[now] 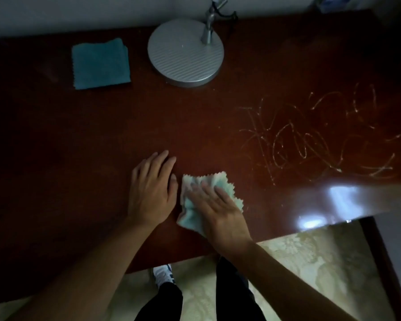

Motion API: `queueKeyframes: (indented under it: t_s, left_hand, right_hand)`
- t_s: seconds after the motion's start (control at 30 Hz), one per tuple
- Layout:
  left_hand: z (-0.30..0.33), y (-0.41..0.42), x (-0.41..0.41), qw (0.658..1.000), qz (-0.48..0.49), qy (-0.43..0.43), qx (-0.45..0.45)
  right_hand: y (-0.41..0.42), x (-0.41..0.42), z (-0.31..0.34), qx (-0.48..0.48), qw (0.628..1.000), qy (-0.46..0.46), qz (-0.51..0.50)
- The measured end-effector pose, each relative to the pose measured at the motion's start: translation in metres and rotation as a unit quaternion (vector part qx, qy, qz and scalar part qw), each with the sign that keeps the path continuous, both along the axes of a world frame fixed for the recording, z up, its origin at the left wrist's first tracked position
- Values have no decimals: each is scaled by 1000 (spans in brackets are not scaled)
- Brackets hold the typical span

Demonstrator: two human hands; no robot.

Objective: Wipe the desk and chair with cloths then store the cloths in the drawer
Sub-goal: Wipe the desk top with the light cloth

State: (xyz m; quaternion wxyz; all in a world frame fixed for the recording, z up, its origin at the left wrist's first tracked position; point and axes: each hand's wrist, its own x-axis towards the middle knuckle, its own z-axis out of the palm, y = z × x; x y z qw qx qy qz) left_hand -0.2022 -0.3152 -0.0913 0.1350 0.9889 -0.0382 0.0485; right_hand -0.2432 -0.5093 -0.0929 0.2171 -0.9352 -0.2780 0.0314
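Head view: the right hand [220,212] lies flat, fingers [202,188] spread and pressing a crumpled pale green-and-white cloth with zigzag edges [195,193] onto the dark red-brown wooden bench [90,140], lower centre of the frame. The left hand [152,188] rests open and empty just beside it. A folded teal cloth [100,63] sits upper left, near a round grey lamp base [185,52]. Both cloths look soft, light and limp; bunching one under the palm should grip it best.

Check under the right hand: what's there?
Right hand presses flat on a crumpled pale cloth on the desk. Cloth's middle and the desk beneath are covered.
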Motion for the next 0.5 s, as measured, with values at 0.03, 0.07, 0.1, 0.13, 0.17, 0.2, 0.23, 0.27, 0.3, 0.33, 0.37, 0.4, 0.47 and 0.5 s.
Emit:
queueKeyframes:
  t_s: [0.03,0.07,0.1,0.13,0.17,0.2,0.23,0.27,0.3,0.33,0.37,0.4,0.47,0.5]
  left_hand:
    - [0,-8,3,1000,19,6,1]
    - [0,-18,8,999,39,13,2]
    - [1,-29,13,998,63,23,4]
    - [3,-39,17,996,84,32,2]
    - [4,-51,24,994,104,35,4]
    - [4,-62,32,992,119,38,4]
    - [5,-73,41,991,131,38,4]
    - [5,-83,50,989,144,39,3]
    - [4,-88,54,987,154,36,3]
    - [2,-93,58,986,165,33,2]
    - [1,-95,60,984,173,29,0]
    - [0,-95,60,984,177,28,0]
    - [1,-95,58,983,183,28,3]
    - [1,-96,59,982,187,24,2]
  right_hand:
    - [-10,19,4,24,999,13,-18]
    - [-20,43,9,50,997,31,-53]
    - [-30,71,17,75,992,51,-91]
    - [-38,97,26,98,986,57,-127]
    - [-45,127,34,115,982,50,-144]
    - [-53,156,41,126,981,35,-146]
    - [-60,183,47,133,981,17,-143]
    - [-68,211,53,138,981,-3,-137]
    - [-72,233,56,140,980,-23,-136]
    - [-77,257,57,137,980,-36,-138]
    - [-80,277,56,123,981,-45,-142]
    - [-83,294,50,102,983,-46,-145]
    - [-87,313,34,45,992,-31,-118]
    - [-88,320,24,3,996,-29,-88]
